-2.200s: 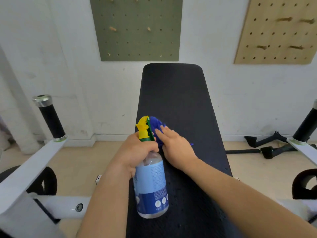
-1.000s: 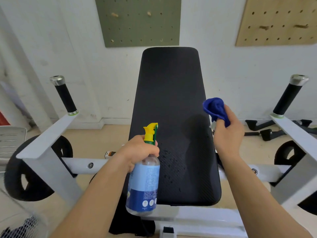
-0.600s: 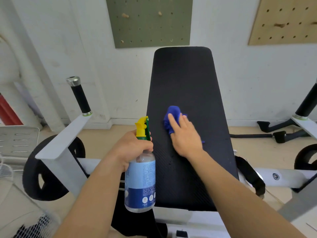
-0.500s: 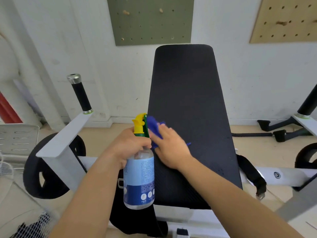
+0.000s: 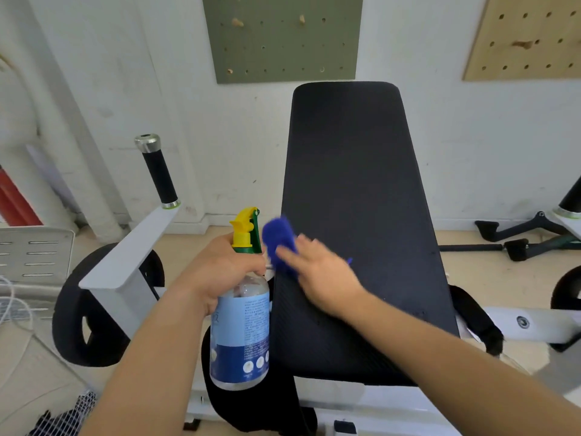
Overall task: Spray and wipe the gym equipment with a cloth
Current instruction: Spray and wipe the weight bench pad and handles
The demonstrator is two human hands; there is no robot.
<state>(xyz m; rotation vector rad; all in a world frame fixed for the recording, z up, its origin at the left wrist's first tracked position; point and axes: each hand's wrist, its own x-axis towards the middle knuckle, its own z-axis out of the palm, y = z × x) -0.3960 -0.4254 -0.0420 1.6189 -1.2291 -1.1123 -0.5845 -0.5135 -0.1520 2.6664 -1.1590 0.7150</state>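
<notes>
**Cloth pressed on the left edge of the bench pad, bottle held beside it**

The black padded bench pad (image 5: 355,199) fills the middle of the view, running away toward the white wall. The white machine frame (image 5: 125,262) flanks it on the left, with a black weight plate (image 5: 70,325) behind the frame arm and a black handle grip (image 5: 158,174) with a silver cap rising from the arm's far end. On the wall hang a green pegboard (image 5: 283,36) above the pad and a wooden pegboard (image 5: 528,36) to the right.

The spray bottle (image 5: 240,335), clear with a blue label and a yellow-and-green trigger head, hangs upright just beside the pad's left edge. The left hand (image 5: 220,272) is wrapped around its neck, fingers curled tight below the trigger.

The right hand (image 5: 320,278) lies on the pad near that left edge, its fingers stretched out flat and blurred. Under the fingertips it presses the blue cloth (image 5: 278,237), which bunches out ahead of them, close to the bottle's trigger head.
</notes>
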